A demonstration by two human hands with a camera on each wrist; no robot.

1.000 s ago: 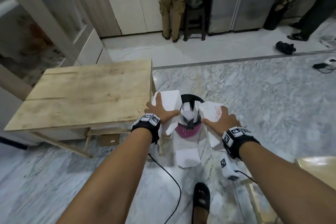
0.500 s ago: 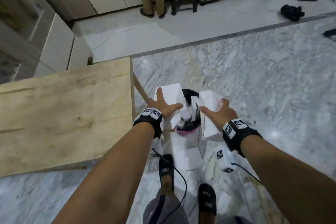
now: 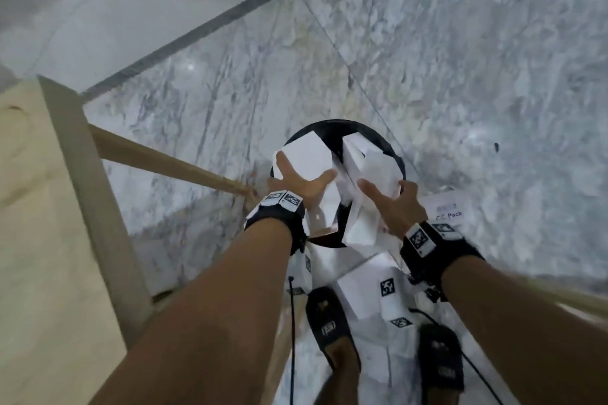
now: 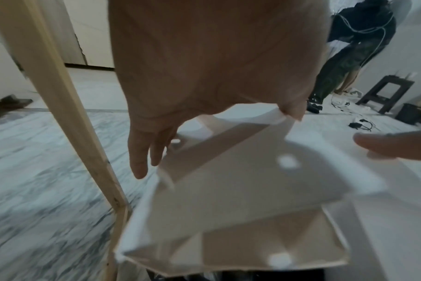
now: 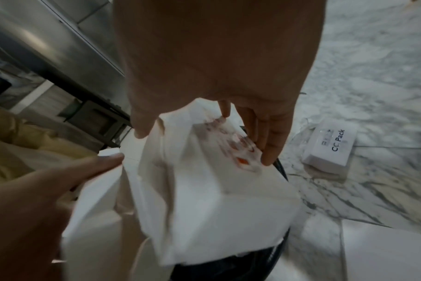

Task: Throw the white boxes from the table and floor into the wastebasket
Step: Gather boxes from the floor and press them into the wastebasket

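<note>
A black-rimmed wastebasket [image 3: 342, 125] stands on the marble floor with white boxes sticking out of it. My left hand [image 3: 304, 171] spans a white box [image 3: 312, 151] from above, thumb on one side and fingers on the other, at the basket's left rim. In the left wrist view this hand [image 4: 252, 155] grips an open-flapped carton [image 4: 240, 190]. My right hand [image 3: 381, 187] holds a second white box [image 3: 371, 164] tilted into the basket's right half. The right wrist view shows that hand [image 5: 192, 157] with thumb and fingers on the red-printed box [image 5: 216, 190].
A white box marked "CC Pack" [image 3: 447, 210] lies on the floor to the right of the basket. The wooden table [image 3: 39, 207] and its slanted leg [image 4: 60, 95] stand close on the left. My sandalled feet [image 3: 329, 325] and a black cable [image 3: 291, 322] are just behind the basket.
Both hands have come down and closer together, bringing the two boxes from beside the basket onto its mouth. The head view has tilted down towards the floor.
</note>
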